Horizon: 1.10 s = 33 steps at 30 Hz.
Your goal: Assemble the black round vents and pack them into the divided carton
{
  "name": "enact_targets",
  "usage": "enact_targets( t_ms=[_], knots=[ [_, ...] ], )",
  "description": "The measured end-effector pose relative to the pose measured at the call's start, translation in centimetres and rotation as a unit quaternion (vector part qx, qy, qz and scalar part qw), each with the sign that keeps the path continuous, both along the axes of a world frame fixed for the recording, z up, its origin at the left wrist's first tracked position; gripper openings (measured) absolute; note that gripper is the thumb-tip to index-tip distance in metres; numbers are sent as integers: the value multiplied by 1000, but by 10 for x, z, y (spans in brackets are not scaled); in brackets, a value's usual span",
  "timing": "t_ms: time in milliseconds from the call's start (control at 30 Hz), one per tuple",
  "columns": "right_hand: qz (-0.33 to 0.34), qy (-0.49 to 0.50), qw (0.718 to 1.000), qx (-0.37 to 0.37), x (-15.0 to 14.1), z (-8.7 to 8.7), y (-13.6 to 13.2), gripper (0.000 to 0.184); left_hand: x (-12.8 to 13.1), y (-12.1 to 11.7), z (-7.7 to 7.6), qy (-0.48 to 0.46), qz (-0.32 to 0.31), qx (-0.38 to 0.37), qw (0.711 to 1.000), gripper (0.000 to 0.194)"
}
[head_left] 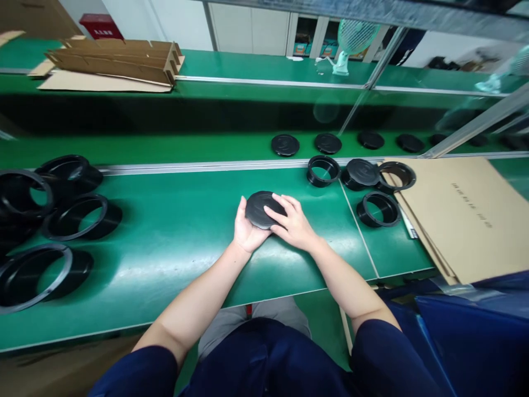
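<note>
A round black lid-like disc (259, 208) with a ridged top is between my two hands, over the green workbench (165, 253). My left hand (249, 231) supports it from below and at its left side, thumb up along the edge. My right hand (292, 223) lies over the disc's right part, its fingers resting on the top. Behind and to the right stand black open rings (323, 171), and among them a ring topped by a similar disc (361, 173). The underside of the held disc is hidden.
Larger black rings (82, 216) cluster at the left. A row of black discs (285, 145) lies on the bench's rear strip. Flat cardboard (475, 215) covers the right end, beside a blue bin (471, 331). A cardboard divider (111, 60) and a green fan (351, 44) stand behind.
</note>
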State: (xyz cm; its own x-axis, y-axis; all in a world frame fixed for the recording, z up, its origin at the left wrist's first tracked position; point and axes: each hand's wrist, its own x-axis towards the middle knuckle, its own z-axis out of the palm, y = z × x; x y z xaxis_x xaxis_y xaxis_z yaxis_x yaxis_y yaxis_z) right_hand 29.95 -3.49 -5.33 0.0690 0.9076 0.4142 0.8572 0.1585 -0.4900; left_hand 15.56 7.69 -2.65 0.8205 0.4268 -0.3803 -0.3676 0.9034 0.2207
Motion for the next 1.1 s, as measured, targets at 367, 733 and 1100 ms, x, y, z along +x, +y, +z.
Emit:
enact_targets(
  t_ms=[367,733,1100],
  knots=[
    [-121,14,989,-82,14,25,12,116,2,-9,-11,8,-110,83,990,61],
    [-362,-87,904,-209,143,52,43,103,0,8,-12,-24,-106,128,986,68],
    [-198,-102,965,-136,74,74,20,88,1,25,-16,-4,19,89,996,49]
  ],
)
